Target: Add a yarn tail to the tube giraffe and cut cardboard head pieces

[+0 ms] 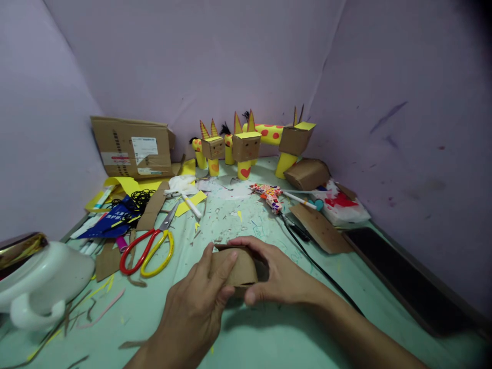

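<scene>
Between my two hands, just above the table, is a small box shape of bent brown cardboard [241,266] with a curved panel on top. My left hand [200,294] grips its left side, fingers lying over the curved panel. On the other side, my right hand [274,271] wraps the right end, thumb low at the front edge and fingers over the back. The side within my right palm looks dark and partly hidden. Scissors [154,251] with one red and one yellow handle lie left of my hands. A patterned glue gun [269,195] rests beyond them to the right.
Cardboard animal figures with yellow bodies [246,148] stand along the back wall. A white cup [46,277] sits at the left edge. A dark phone [407,279] lies at right, near a black cord [319,266]. Paper and cardboard scraps [154,207] litter the left side.
</scene>
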The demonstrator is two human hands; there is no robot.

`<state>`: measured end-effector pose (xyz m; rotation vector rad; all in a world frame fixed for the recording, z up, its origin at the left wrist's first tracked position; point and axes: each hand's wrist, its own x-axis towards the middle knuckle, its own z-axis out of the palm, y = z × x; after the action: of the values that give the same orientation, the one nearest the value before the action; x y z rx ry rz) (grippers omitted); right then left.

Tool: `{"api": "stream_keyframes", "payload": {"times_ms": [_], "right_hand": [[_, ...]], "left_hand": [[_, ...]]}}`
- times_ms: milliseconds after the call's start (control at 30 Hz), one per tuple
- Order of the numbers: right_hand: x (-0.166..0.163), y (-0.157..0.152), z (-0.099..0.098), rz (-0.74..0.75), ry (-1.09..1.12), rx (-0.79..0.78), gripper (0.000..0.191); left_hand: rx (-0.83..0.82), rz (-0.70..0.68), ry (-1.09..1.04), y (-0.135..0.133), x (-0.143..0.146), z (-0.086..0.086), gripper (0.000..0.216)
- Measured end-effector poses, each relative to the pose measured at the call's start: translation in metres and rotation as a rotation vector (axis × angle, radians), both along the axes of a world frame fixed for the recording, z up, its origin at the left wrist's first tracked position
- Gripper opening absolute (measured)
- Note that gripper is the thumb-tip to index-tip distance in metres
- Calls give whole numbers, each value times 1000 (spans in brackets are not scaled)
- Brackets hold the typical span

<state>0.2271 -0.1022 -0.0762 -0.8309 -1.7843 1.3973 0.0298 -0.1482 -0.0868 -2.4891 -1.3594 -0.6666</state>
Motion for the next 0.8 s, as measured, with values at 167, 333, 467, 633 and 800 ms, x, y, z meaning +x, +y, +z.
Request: {"api": "stream_keyframes", "payload": {"times_ms": [167, 333, 467, 633, 800], "right_hand": [[-5, -10, -7, -96, -53, 58, 67], [-15, -17, -19, -145, -40, 91, 61], [-20, -18, -22, -171, 0, 75, 63], [-23, -17, -20, -255, 32, 5, 69], [-33, -14, -12, -336, 103, 20, 66]], "left_hand": [[-191, 34, -171, -1, 2, -2, 51], [-566, 215, -626, -5, 10, -3, 61], [-702, 182, -935, -1, 15, -4, 67], [-779, 68, -1120, 16, 14, 2, 80], [-772, -82, -1289, 26, 19, 7, 68]]}}
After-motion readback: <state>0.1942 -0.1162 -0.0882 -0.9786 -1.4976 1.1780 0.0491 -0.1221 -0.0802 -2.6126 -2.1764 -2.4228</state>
